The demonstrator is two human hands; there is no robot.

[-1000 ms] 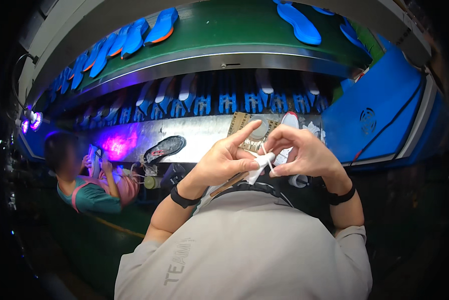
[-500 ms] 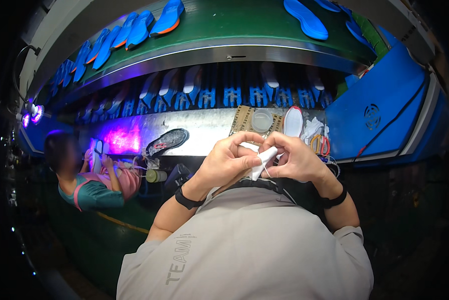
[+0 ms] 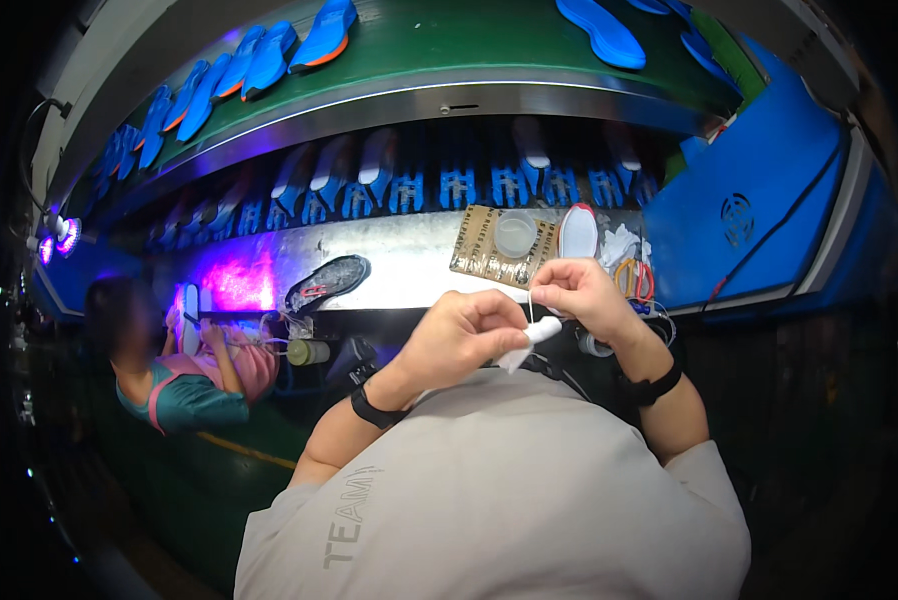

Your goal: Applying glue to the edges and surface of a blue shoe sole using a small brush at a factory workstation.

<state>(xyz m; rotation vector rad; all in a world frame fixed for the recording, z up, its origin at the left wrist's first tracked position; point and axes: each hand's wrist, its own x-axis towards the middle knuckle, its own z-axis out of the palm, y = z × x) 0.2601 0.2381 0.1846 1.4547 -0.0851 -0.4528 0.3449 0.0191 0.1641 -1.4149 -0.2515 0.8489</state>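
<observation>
My left hand [image 3: 466, 335] is closed on a small white roll of soft cloth or tissue [image 3: 537, 335]. The roll's loose tail hangs below my fingertips; whether it is wound around a finger I cannot tell. Just to its right, my right hand [image 3: 587, 297] pinches a thin white string [image 3: 531, 306] between thumb and forefinger. That string runs down, drawn straight, to the white roll. Both hands are held in front of my body, near the bench's front edge.
The metal bench [image 3: 409, 262] carries a dark shoe [image 3: 327, 282], a clear plastic tub [image 3: 515, 234] on brown printed wrapping, a white sole [image 3: 578, 234], crumpled tissue and orange-handled scissors [image 3: 625, 277]. Blue insoles [image 3: 269, 60] lie on a green conveyor [image 3: 439, 45]. A co-worker [image 3: 184, 380] sits left.
My right hand has moved up and away from the white roll, pulling the string out straight. The left hand keeps hold of the roll. The whole view has shifted slightly.
</observation>
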